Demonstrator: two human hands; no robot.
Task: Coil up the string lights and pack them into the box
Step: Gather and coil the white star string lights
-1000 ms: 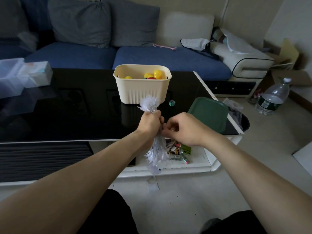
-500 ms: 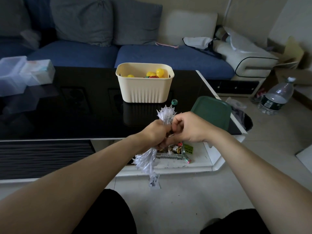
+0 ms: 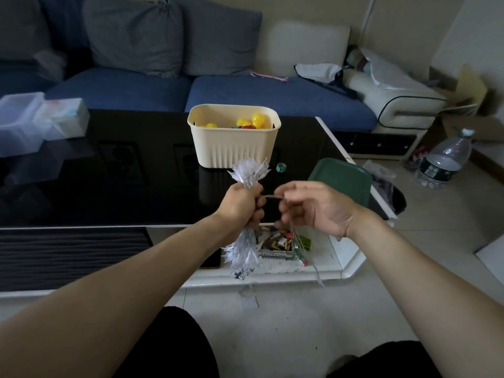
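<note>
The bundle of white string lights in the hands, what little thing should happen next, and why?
Probably the right hand should wind its loose wire end around the middle of the white spiky string-light bundle. The left hand grips the bundle upright, the strand is stretched between both hands, and the cream ribbed plastic box sits just behind.

L hand (image 3: 241,204) fisted, R hand (image 3: 313,205) fingers curled, pinching.

**Bundle gripped, wire pulled taut**

Left hand (image 3: 240,205) grips the bunched string lights (image 3: 249,170) upright at mid-bundle. Right hand (image 3: 313,205) pinches a thin wire end (image 3: 272,196) stretched between the hands. Cream box (image 3: 234,148) stands behind on the black counter (image 3: 109,186), green lid (image 3: 341,178) beside it.
</note>
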